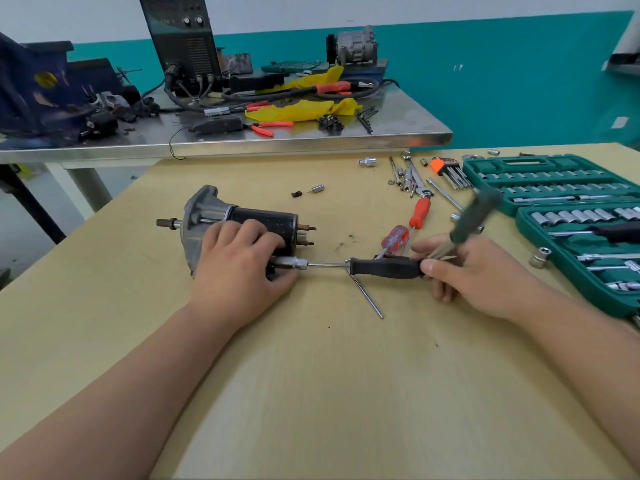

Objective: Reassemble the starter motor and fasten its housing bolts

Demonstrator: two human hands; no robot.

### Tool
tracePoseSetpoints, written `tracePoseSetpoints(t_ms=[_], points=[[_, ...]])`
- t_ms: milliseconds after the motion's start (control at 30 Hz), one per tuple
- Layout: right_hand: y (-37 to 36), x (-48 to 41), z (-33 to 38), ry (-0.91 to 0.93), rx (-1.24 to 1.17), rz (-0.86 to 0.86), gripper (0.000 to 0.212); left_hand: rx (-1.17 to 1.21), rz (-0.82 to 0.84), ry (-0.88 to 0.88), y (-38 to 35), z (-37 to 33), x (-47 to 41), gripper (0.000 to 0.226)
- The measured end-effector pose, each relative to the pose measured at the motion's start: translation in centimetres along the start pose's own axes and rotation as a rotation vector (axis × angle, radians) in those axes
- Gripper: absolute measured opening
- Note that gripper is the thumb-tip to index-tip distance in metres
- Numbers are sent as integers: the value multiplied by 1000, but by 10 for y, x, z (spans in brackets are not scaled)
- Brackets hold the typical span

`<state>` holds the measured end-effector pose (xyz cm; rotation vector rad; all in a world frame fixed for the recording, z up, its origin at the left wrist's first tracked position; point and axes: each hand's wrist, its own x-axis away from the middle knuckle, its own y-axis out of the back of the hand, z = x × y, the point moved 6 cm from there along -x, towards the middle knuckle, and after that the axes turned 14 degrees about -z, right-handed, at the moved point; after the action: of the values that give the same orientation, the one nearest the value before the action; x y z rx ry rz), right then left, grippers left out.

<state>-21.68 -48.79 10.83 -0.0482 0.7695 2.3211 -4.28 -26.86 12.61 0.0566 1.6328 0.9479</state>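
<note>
The starter motor [242,220], with a grey aluminium nose and a black body, lies on its side on the wooden table [311,393]. My left hand [239,265] rests over its body, fingers curled round it. A socket driver with a black handle [384,267] lies level, its socket end [294,263] at the motor's rear under my left hand. My right hand [464,271] pinches the handle's end. A blurred green-handled tool [474,216] sticks up from the same hand.
A thin steel rod [367,294] lies under the driver. Two red screwdrivers [415,220] lie behind it. An open green socket set [571,216] fills the right side. Loose sockets, hex keys and wrenches [426,178] lie behind. A cluttered steel bench [277,140] stands beyond.
</note>
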Motion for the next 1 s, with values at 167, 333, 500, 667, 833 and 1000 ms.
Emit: tracePoseSetpoints(t_ms=[167, 333, 500, 667, 833, 1000], points=[[-9, -12, -17, -229, 58, -11, 47, 7, 79, -285, -11, -28, -5, 25], [-5, -5, -10, -224, -212, 44, 15, 88, 55, -420, -8, -31, -9, 16], [-3, -5, -8, -39, 59, -21, 19, 30, 87, -354, -10, -28, -6, 26], [-8, -11, -17, -199, -39, -48, 27, 69, 18, -367, -6, -26, -9, 31], [-2, -5, -7, -15, -161, -36, 22, 15, 16, -366, -11, -24, -4, 25], [-16, -8, -13, -172, -70, -34, 35, 7, 25, -279, -13, -21, -8, 28]])
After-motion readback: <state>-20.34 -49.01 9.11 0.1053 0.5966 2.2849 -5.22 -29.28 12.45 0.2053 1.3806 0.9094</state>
